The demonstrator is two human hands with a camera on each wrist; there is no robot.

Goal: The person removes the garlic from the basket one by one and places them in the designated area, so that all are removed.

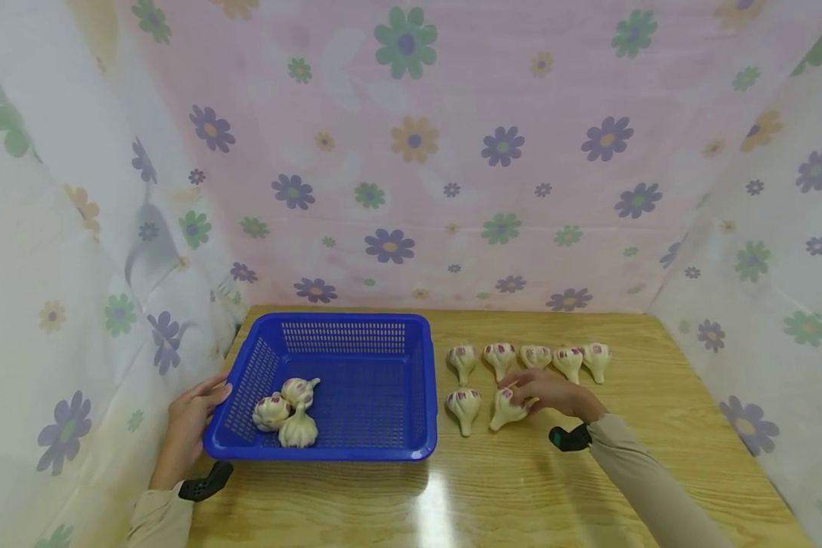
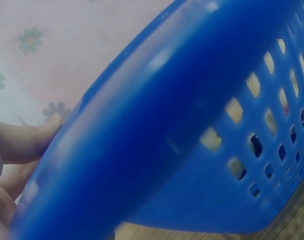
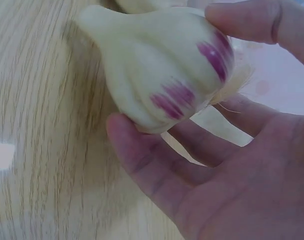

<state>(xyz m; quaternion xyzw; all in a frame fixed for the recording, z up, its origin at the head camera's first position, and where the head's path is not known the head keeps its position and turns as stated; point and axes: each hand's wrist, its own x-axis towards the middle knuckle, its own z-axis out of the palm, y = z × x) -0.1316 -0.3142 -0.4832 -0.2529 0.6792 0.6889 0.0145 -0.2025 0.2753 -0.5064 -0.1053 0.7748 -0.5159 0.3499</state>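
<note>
The blue basket stands on the left of the table, with three garlic bulbs in its front left corner. At its left rim is my left hand; in the left wrist view its fingers grip the blue rim. My right hand pinches a garlic bulb between thumb and fingers, its stem pointing toward the front left. Purple streaks mark this bulb in the right wrist view, where the right hand curls around its root end.
Right of the basket, several more garlic bulbs lie in a back row. One bulb lies in front of that row, between the basket and my right hand. Flowered cloth surrounds the wooden table at the back and sides.
</note>
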